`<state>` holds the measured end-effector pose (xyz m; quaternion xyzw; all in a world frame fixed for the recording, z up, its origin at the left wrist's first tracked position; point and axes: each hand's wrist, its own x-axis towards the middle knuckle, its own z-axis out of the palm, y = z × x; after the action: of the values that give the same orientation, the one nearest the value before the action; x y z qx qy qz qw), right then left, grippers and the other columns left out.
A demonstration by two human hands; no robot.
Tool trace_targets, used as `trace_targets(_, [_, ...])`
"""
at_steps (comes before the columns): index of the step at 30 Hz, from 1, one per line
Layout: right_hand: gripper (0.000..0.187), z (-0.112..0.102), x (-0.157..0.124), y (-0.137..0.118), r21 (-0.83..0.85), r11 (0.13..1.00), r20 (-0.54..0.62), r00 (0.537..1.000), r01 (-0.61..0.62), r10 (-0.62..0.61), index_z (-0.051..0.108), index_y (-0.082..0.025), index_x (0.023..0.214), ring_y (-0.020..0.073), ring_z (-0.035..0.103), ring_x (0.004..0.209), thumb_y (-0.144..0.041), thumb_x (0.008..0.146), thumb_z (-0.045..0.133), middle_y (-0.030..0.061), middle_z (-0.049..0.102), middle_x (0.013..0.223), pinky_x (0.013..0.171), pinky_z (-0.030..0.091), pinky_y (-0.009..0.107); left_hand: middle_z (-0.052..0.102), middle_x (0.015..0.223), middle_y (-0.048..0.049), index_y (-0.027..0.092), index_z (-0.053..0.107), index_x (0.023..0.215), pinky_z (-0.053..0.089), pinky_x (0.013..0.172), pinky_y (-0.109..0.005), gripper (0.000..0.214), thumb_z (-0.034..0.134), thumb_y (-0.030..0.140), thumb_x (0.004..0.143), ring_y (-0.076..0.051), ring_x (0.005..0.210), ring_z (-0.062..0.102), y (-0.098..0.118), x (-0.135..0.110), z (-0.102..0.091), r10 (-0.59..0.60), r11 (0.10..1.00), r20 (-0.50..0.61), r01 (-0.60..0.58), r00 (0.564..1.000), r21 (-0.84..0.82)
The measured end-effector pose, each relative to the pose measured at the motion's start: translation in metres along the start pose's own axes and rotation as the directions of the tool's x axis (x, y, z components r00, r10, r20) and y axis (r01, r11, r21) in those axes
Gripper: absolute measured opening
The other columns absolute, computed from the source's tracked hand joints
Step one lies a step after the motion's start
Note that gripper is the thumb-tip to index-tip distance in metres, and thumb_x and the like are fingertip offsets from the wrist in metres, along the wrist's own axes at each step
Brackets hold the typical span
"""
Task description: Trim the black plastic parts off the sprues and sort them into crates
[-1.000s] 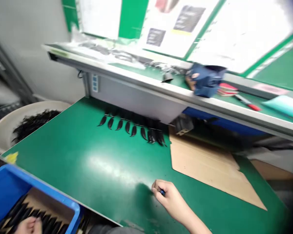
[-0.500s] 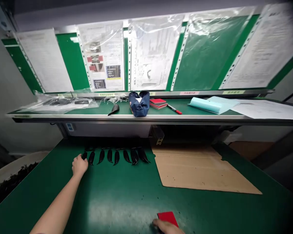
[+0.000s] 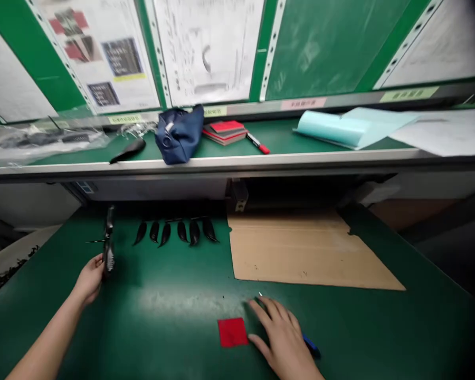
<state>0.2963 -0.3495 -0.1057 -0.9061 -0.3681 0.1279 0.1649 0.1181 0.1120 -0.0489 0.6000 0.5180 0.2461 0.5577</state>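
Observation:
My left hand (image 3: 90, 278) is closed on a glossy black curved part (image 3: 108, 248), held up on edge above the left side of the green table. A thin dark rod sticks out leftward from it. My right hand (image 3: 279, 330) hovers or rests low over the table with its fingers spread. Beneath it lies a slim tool with a blue handle (image 3: 312, 345); a light tip shows past the fingertips, while its middle is hidden by the hand. Left of the thumb, a red square pad (image 3: 233, 332) lies flat. Several similar black curved pieces (image 3: 165, 234) lie in a row behind.
A cardboard sheet (image 3: 301, 253) covers the table's back right. On the shelf above are a blue pouch (image 3: 179, 134), red pads (image 3: 225, 132), a red-capped marker (image 3: 258, 143), a light blue folder (image 3: 334, 128) and a black piece (image 3: 129, 150). The shelf edge (image 3: 237, 163) overhangs the table.
My left hand has lifted a black part from the left end of the row and drawn it nearer. The red pad now lies apart from my right hand, whose fingers have spread. The view has tilted down.

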Motion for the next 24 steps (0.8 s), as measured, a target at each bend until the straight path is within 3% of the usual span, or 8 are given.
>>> trace_targets(2, [0.062, 0.000, 0.009, -0.008, 0.090, 0.977, 0.118, 0.972, 0.194, -0.204, 0.042, -0.040, 0.136, 0.0325, 0.036, 0.131, -0.040, 0.078, 0.066, 0.0025, 0.042, 0.144, 0.106, 0.031, 0.051, 0.063, 0.117, -0.0041, 0.027, 0.053, 0.121, 0.054, 0.079, -0.032, 0.041, 0.062, 0.023, 0.081, -0.019, 0.098, 0.063, -0.008, -0.055, 0.000, -0.013, 0.989, 0.099, 0.027, 0.995, -0.148])
trace_targets(4, [0.061, 0.000, 0.017, -0.014, 0.179, 0.924, 0.184, 0.911, 0.337, -0.368, 0.051, -0.038, 0.129, 0.0323, 0.039, 0.128, -0.032, 0.072, 0.074, 0.0022, 0.048, 0.139, 0.106, 0.030, 0.051, 0.064, 0.114, -0.0052, 0.027, 0.056, 0.118, 0.054, 0.076, -0.033, 0.038, 0.063, 0.027, 0.081, -0.019, 0.091, 0.063, -0.008, -0.112, 0.010, -0.067, 0.868, 0.253, 0.182, 0.965, -0.463])
trace_targets(7, [0.031, 0.000, 0.026, -0.017, 0.272, 0.854, 0.149, 0.858, 0.443, -0.492, 0.065, -0.029, 0.107, 0.0294, 0.049, 0.114, -0.022, 0.077, 0.069, 0.0053, 0.062, 0.118, 0.101, 0.034, 0.049, 0.056, 0.070, 0.0006, 0.019, 0.062, 0.109, 0.048, 0.055, -0.024, 0.027, 0.060, 0.032, 0.085, -0.008, 0.055, 0.050, 0.003, -0.184, 0.048, -0.127, 0.704, 0.431, 0.387, 0.893, -0.595])
trace_targets(11, [0.022, -0.011, 0.026, -0.019, 0.613, 0.716, 0.040, 0.892, 0.335, -0.451, 0.063, -0.025, 0.106, 0.0242, 0.055, 0.103, -0.025, 0.084, 0.061, 0.0072, 0.061, 0.110, 0.094, 0.043, 0.044, 0.042, 0.060, 0.0067, 0.022, 0.051, 0.129, 0.032, 0.044, -0.018, 0.047, 0.061, 0.034, 0.085, -0.003, 0.043, 0.030, 0.014, -0.248, 0.100, 0.021, 0.536, 0.645, 0.536, 0.764, -0.652])
trace_targets(14, [0.028, -0.026, 0.014, -0.022, 0.903, 0.414, 0.035, 0.942, 0.113, -0.335, 0.052, -0.025, 0.119, 0.0207, 0.059, 0.101, -0.034, 0.093, 0.048, 0.0085, 0.058, 0.117, 0.089, 0.049, 0.039, 0.041, 0.061, 0.0072, 0.018, 0.048, 0.133, 0.025, 0.040, -0.017, 0.051, 0.054, 0.043, 0.088, -0.001, 0.039, 0.020, 0.006, -0.284, 0.127, 0.040, 0.421, 0.796, 0.712, 0.605, -0.562])
trace_targets(16, [0.031, -0.037, 0.001, -0.022, 0.958, 0.273, 0.000, 0.953, 0.086, -0.302, 0.047, -0.026, 0.124, 0.0191, 0.061, 0.100, -0.035, 0.096, 0.041, 0.0079, 0.057, 0.117, 0.088, 0.050, 0.038, 0.041, 0.061, 0.0064, 0.015, 0.054, 0.127, 0.025, 0.041, -0.017, 0.046, 0.046, 0.044, 0.092, 0.000, 0.039, 0.020, -0.006, -0.303, 0.142, -0.004, 0.350, 0.826, 0.775, 0.564, -0.527])
trace_targets(18, [0.031, -0.048, -0.013, -0.020, 0.940, 0.287, -0.097, 0.950, 0.186, -0.296, 0.046, -0.027, 0.126, 0.0189, 0.058, 0.105, -0.034, 0.096, 0.042, 0.0070, 0.055, 0.119, 0.093, 0.048, 0.038, 0.038, 0.057, 0.0069, 0.013, 0.058, 0.120, 0.029, 0.044, -0.018, 0.044, 0.040, 0.044, 0.094, -0.002, 0.039, 0.023, -0.017, -0.319, 0.155, -0.051, 0.315, 0.834, 0.802, 0.549, -0.509])
trace_targets(24, [0.040, -0.072, -0.047, -0.006, 0.727, 0.518, -0.280, 0.883, 0.451, -0.377, 0.046, -0.028, 0.130, 0.0211, 0.047, 0.120, -0.028, 0.090, 0.054, 0.0075, 0.048, 0.128, 0.102, 0.041, 0.038, 0.030, 0.051, 0.0091, 0.009, 0.063, 0.094, 0.027, 0.045, -0.019, 0.041, 0.032, 0.036, 0.098, -0.001, 0.036, 0.021, -0.022, -0.340, 0.167, -0.069, 0.244, 0.871, 0.855, 0.486, -0.458])
